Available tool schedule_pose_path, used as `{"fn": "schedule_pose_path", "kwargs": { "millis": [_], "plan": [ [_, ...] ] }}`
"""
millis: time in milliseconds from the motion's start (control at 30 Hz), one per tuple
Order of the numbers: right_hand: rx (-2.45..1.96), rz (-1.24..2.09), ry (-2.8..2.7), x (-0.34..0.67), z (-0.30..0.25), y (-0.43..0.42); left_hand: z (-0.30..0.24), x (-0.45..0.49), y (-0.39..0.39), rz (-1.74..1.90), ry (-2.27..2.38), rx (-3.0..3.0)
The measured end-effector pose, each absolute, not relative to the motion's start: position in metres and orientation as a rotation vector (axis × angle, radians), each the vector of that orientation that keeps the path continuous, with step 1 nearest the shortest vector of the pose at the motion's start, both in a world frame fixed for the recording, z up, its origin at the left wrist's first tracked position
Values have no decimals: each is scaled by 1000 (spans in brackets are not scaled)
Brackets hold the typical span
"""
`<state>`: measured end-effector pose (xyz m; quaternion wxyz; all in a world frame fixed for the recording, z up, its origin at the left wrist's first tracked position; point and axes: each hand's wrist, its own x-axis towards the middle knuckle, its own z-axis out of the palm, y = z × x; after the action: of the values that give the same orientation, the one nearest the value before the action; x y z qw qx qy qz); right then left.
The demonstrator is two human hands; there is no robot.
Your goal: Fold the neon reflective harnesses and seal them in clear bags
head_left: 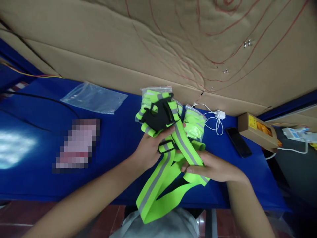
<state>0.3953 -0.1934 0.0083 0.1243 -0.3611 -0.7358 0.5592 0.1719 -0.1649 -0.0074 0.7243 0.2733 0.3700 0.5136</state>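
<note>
A neon-yellow reflective vest made of elastic straps (183, 140) with grey stripes is held up above the blue table. My left hand (148, 148) grips it close to its black plastic piece (158, 115), with the thumb lying over the straps. A black strap buckle (167, 146) sits just right of that hand. Lower and to the right, my right hand (210, 167) pinches the straps between thumb and fingers. One long loop of strap (156, 205) hangs down over the table's front edge towards my lap.
Behind the vest stand bagged yellow straps (195, 120). An empty clear plastic bag (95, 99) lies at the back left, near a pixelated flat object (78, 145). At right are a white charger (220, 114), a black phone (238, 142) and a cardboard box (257, 132). Cardboard walls the back.
</note>
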Motion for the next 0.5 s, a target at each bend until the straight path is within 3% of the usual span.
{"fn": "schedule_pose_path", "kwargs": {
  "millis": [300,500],
  "plan": [
    [-962,1571,-2305,409,24,-190,19,151,-145,1355,799,557],
    [-859,1475,-1858,434,6,-190,25,147,-146,1357,773,526]
  ]
}}
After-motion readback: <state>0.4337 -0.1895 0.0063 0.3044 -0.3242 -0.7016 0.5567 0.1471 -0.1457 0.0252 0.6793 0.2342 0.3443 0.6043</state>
